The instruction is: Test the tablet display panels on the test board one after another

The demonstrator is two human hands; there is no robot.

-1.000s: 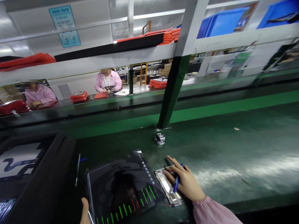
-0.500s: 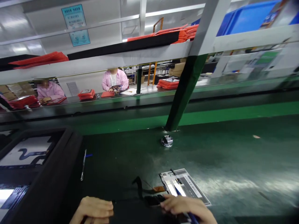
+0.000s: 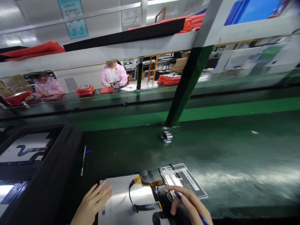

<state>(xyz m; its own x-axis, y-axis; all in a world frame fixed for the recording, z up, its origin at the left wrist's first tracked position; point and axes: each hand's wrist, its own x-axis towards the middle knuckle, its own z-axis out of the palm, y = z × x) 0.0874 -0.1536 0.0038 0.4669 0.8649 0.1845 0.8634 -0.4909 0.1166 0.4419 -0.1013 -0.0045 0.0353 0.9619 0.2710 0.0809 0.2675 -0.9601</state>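
Observation:
A flat screen panel (image 3: 122, 197) with a silver back lies at the bottom centre. A dark, curved flex cable (image 3: 130, 193) rises from it, with an orange-brown ribbon (image 3: 152, 183) running to the right. My left hand (image 3: 92, 203) rests with its fingers spread at the panel's left edge. My right hand (image 3: 187, 201) is over the right side by the ribbon's end, a slim blue pen-like tool (image 3: 203, 219) held in it and partly hidden by the fingers. Just beyond that hand lies a battery-and-board assembly (image 3: 187, 179) with a grey label area.
A small metal tally counter (image 3: 167, 137) stands on the green table (image 3: 234, 150). To the left are a pen (image 3: 83, 161) and a black foam tray (image 3: 63, 156) holding panels. A slanted post (image 3: 185, 90) rises behind. Two people in pink sit at the far bench.
The dark piece between my hands has given way to the panel's silver back, now facing up. My left fingers have spread, and my right hand has moved slightly. The view has shifted a little.

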